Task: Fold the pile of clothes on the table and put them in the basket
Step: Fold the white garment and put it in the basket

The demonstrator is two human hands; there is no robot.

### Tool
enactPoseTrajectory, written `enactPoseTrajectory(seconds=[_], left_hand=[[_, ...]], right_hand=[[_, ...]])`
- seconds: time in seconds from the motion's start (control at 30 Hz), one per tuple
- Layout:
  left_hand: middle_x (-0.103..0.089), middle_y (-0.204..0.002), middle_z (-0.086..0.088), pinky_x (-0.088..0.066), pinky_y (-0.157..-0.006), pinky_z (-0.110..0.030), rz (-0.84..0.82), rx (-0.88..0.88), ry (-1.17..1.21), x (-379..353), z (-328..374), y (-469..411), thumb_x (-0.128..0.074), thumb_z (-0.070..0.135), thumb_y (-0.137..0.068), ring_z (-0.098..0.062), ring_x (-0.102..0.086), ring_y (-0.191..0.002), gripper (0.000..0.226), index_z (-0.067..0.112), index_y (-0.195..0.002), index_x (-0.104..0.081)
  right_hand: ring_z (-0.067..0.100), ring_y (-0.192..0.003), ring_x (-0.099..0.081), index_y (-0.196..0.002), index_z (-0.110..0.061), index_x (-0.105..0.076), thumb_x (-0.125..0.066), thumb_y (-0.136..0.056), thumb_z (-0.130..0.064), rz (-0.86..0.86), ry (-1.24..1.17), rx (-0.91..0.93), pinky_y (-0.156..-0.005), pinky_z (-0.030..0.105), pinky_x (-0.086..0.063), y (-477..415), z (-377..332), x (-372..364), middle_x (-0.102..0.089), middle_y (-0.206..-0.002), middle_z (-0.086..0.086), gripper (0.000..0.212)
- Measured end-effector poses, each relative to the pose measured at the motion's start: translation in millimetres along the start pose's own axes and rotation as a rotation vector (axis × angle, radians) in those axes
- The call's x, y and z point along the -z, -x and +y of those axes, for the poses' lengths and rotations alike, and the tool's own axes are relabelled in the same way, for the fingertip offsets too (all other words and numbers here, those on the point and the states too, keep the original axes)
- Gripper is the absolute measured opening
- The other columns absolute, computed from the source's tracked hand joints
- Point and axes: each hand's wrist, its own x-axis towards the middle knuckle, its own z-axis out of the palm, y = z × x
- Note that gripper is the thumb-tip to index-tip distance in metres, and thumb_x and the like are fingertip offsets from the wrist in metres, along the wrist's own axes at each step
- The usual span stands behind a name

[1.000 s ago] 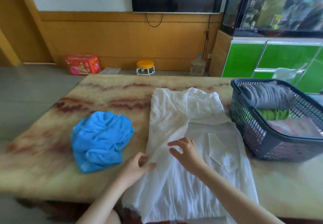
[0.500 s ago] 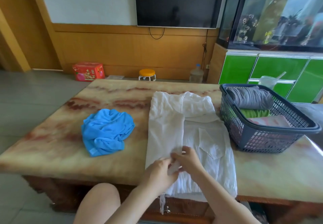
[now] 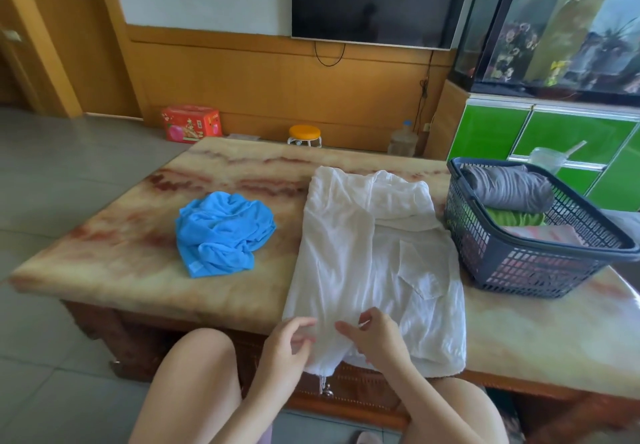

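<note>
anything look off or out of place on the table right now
Nothing is spilled or damaged. The blue garment lies crumpled and unfolded on the left of the table. The white garment hangs over the near edge, with a thin cord dangling below its hem.

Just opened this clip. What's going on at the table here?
A seated person is folding a white garment spread flat on the marble table. The left hand and right hand pinch its near hem at the table edge. A crumpled blue garment lies to its left, not yet folded. The dark basket on the right already holds folded clothes.
</note>
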Motion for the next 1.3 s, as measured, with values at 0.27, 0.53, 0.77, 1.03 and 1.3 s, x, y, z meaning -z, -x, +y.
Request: enactPoseTrajectory(seconds=[0.27,0.53,0.77,1.03,1.3], left_hand=[[-0.06,-0.111,0.002,-0.043,-0.086,-0.019,0.089,0.166,0.075,18,-36,-5,-0.051,-0.003,-0.091,-0.002,-0.055,-0.096,0.03,0.019,-0.111,-0.055],[-0.063,-0.076,0.008,-0.041,-0.067,-0.013,-0.026,0.015,-0.101,19,-50,7,-0.076,0.008,-0.073,-0.006,-0.059,-0.076,0.034,0.026,-0.088,-0.053],[-0.033,-0.055,0.004,-0.03,-0.049,-0.014,0.277,-0.188,-0.296,12,-48,30,-0.066,-0.01,-0.057,-0.002,-0.033,-0.051,0.04,0.02,-0.06,-0.04],[-0.044,-0.075,0.011,-0.033,-0.052,-0.009,0.216,-0.181,-0.28,2,-57,40,-0.061,-0.013,-0.064,-0.003,-0.046,-0.063,0.043,0.025,-0.067,-0.042],[-0.055,-0.12,0.012,-0.046,-0.096,-0.032,-0.068,0.083,0.258,4,-55,35,-0.057,0.003,-0.078,-0.007,-0.053,-0.115,0.045,0.033,-0.111,-0.05]], right_hand=[[0.012,-0.079,-0.064,-0.119,-0.014,-0.043,-0.061,-0.075,-0.062,0.068,-0.011,-0.036,-0.064,0.03,-0.052,22,0,-25,-0.061,-0.093,-0.006,0.067],[0.022,-0.08,-0.067,-0.114,-0.007,-0.051,-0.062,-0.086,-0.013,0.12,-0.547,-0.067,-0.076,0.046,-0.056,25,13,-40,-0.066,-0.089,0.006,0.031],[0.02,-0.07,-0.064,-0.105,-0.01,-0.054,-0.068,-0.085,-0.01,0.18,-0.774,-0.001,-0.061,0.028,-0.054,37,23,-14,-0.064,-0.086,0.01,0.025],[0.014,-0.056,-0.052,-0.104,-0.013,-0.053,-0.074,-0.079,-0.006,0.177,-0.561,0.017,-0.043,0.014,-0.042,45,39,-11,-0.048,-0.08,0.005,0.033],[0.018,-0.05,-0.058,-0.093,0.002,-0.065,-0.077,-0.076,-0.013,-0.071,-0.811,-0.089,-0.045,0.022,-0.048,51,38,-3,-0.067,-0.069,0.013,0.025]])
